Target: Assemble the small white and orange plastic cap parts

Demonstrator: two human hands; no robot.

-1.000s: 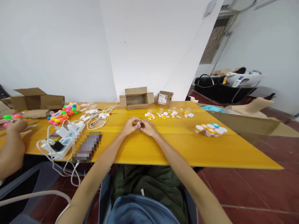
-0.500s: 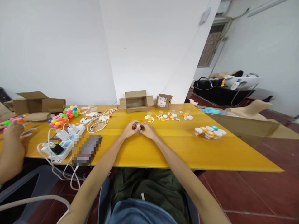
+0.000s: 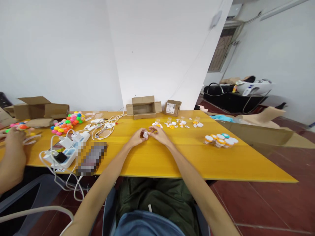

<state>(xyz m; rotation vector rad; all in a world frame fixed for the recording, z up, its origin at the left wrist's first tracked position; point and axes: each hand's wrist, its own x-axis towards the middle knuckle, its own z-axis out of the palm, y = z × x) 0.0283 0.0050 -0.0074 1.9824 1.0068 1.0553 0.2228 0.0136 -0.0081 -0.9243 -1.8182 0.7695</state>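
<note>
My left hand (image 3: 136, 137) is closed around a small clear plastic jar (image 3: 145, 134) above the table (image 3: 157, 160). Beside the jar is my right hand (image 3: 159, 135), its fingers apart and slightly bent; the fingertips are close to the rim, and I see nothing held in them. Behind my hands lie loose white and orange lids (image 3: 173, 124) and small white pieces. Among them stand several clear jars (image 3: 197, 119). A cluster of jars with orange, white and teal lids (image 3: 220, 141) stands to the right.
An open cardboard box (image 3: 144, 114) and a smaller carton (image 3: 172, 108) stand by the wall. On the left are a power strip (image 3: 73, 152) with cables, a blurred-out phone (image 3: 92, 159), colourful balls (image 3: 66, 126) and another person's hand (image 3: 13, 136).
My right hand has moved off the jar a little to the right, and its fingers have opened. My left hand still holds the jar, which now shows more.
</note>
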